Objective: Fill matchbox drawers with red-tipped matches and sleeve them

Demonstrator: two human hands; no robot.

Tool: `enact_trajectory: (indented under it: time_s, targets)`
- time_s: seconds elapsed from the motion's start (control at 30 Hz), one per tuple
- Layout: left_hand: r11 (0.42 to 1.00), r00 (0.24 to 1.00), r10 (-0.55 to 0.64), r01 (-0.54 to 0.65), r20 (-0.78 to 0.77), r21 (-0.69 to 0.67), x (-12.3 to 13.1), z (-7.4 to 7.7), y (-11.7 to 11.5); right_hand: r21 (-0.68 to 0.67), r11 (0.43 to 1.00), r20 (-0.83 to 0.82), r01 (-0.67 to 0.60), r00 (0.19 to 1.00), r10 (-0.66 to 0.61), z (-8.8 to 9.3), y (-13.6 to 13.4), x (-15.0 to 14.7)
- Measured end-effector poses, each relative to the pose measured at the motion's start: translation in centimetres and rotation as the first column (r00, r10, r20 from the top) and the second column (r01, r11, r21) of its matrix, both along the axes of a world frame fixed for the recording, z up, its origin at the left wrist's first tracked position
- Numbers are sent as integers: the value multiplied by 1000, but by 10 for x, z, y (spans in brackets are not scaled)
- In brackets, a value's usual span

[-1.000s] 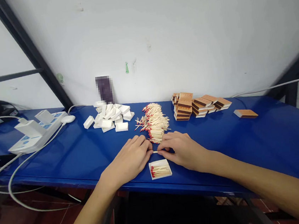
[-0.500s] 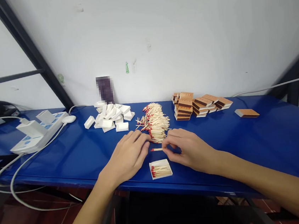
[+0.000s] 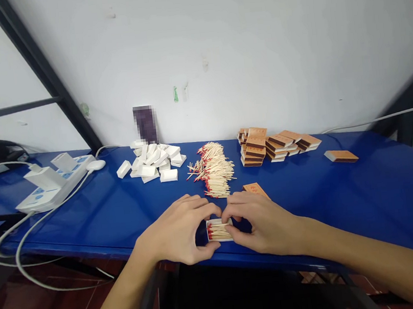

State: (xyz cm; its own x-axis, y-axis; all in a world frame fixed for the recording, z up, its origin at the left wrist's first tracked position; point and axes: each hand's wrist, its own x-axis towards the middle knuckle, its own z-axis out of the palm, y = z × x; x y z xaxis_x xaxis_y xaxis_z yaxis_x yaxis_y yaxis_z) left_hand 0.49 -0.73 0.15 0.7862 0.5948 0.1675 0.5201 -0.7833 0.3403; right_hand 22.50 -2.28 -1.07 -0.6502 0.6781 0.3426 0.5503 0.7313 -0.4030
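Note:
A small white matchbox tray (image 3: 208, 221) lies near the front edge of the table, partly filled with red-headed matches (image 3: 217, 231). My left hand (image 3: 185, 230) curves around the tray, fingertips at its far side and thumb at its near side. Over the tray's right end, my right hand (image 3: 260, 222) has thumb and index finger closed on the end of a match. Its fingertips cover part of the tray. Just beyond both hands is a heap of loose matches (image 3: 217, 170). Behind my right hand, one orange matchbox sleeve (image 3: 256, 189) shows partly.
A pile of white trays (image 3: 155, 161) sits at the back left. Stacked matchbox sleeves (image 3: 255, 147) stand at the back right, with a single matchbox (image 3: 341, 156) farther right. A power strip (image 3: 55, 185) with white cables occupies the left of the blue table (image 3: 344, 199).
My right hand has brought a match from beside the heap down to the tray. My left hand has left the heap's edge and now surrounds the tray. The sleeve behind my right hand has come into view.

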Motion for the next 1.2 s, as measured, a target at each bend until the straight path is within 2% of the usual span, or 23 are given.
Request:
enact_trajectory:
  time_s: [0.4,0.7,0.97,1.2]
  targets:
    - [998,1000,3,-3,2,60,-2,-1,0,236,972,-116,23,993,4,2,4,7]
    - [999,1000,10,-10,1,32,-2,-1,2,256,966,-25,-43,998,51,-4,6,6]
    - [1000,1000,3,-2,-5,29,-2,0,2,282,958,-19,53,999,-50,-9,8,8]
    - [1000,1000,6,-6,-1,25,-2,0,1,313,949,-22,-37,999,46,-9,7,7]
